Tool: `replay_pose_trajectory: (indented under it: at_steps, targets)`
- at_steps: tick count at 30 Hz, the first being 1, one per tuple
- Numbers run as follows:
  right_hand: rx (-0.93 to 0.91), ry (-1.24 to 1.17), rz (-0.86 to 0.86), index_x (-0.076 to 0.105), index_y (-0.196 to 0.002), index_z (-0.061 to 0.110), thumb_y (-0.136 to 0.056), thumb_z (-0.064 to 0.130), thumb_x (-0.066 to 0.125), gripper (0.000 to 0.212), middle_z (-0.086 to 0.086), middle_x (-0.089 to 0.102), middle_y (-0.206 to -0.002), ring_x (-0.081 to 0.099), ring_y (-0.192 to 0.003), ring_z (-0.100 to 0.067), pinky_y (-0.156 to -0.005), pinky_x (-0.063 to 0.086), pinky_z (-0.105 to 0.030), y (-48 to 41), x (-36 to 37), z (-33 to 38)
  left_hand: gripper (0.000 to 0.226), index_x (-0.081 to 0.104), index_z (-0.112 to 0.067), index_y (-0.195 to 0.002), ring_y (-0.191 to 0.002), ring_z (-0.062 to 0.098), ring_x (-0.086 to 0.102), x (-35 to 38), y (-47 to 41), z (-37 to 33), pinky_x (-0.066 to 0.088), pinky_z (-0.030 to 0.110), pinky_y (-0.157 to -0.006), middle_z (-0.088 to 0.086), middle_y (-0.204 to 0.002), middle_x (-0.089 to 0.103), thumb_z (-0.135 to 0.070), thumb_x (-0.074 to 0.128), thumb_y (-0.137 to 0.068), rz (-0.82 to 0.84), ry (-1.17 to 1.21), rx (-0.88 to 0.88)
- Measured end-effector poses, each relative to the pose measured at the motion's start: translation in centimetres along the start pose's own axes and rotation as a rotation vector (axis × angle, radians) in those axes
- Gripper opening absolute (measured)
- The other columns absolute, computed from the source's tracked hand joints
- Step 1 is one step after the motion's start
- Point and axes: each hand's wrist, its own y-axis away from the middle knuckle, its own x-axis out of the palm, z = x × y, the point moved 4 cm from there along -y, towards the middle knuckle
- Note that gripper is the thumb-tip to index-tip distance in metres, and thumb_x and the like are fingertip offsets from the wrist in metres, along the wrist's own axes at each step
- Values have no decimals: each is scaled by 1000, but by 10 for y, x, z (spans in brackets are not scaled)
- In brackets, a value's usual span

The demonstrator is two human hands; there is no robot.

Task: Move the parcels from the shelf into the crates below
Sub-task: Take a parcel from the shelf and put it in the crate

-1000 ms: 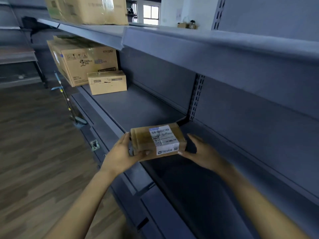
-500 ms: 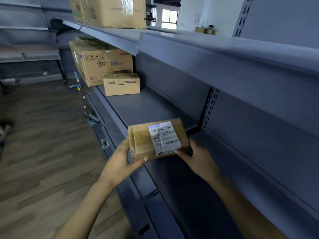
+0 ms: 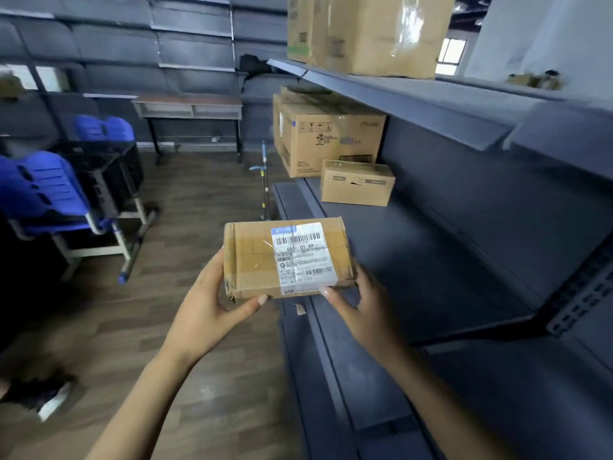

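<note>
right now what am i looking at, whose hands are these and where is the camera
No machine here: a person wears a camera on the head, looking forward and down, so you see their own bare hands. The left hand and right hand grip a small brown labelled parcel by its ends, in the air by the grey shelf. Further back on that shelf stand a small box and a big carton. Blue chairs stand on the left.

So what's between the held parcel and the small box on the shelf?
Just bare shelf between parcel and small box, seen in the head view.
</note>
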Motion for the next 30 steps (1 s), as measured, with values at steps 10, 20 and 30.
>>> replay_pose_trajectory:
  at_steps: [10,20,30]
  targets:
    - [-64,-45,132,50,-136,14,-86,32,68,56,7,62,-128,57,-117,-5,-98,50,-32,-122,182,24,70,47,-35,-132,-124,-1,48,-125,-52,143,38,15,-99,-22,-132,53,-53,73,-70,-102,-114,-123]
    - [-87,-87,225,50,-135,24,-86,42,64,54,14,59,-128,55,-117,0,-97,47,-27,-269,339,8,62,51,-35,-127,-118,0,54,-198,-144,294,39,11,-95,-18,-126,59,-46,77,-71,-169,-128,-228]
    - [-108,-136,355,50,-136,18,-86,30,70,54,10,61,-122,53,-109,7,-88,34,0,-485,457,-57,65,50,-39,-126,-113,-3,55,-217,-310,442,39,4,-87,-23,-121,58,-60,73,-69,-275,-192,-316]
